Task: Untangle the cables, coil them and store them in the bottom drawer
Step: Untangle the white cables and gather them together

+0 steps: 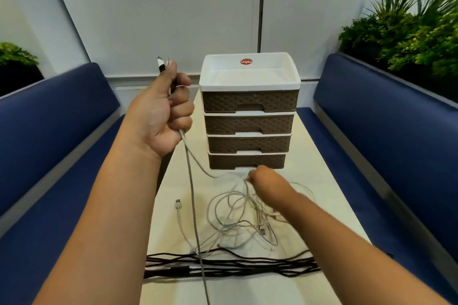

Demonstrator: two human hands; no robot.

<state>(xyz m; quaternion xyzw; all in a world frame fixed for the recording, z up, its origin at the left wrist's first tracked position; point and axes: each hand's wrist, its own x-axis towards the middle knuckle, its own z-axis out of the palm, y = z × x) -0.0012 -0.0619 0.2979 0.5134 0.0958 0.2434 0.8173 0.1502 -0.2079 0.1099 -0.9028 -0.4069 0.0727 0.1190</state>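
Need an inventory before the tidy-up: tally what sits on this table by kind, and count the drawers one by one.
Drawers in the drawer unit, all shut: 4, with the bottom drawer lowest
White cable tangles: 1; strand count cannot be told
Black cable bundles: 1
Hands on white cable: 2, left hand raised, right hand at the tangle
Total: 8

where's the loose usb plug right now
In the head view, the usb plug lies on the table, left of the white cable tangle, below the raised left hand.
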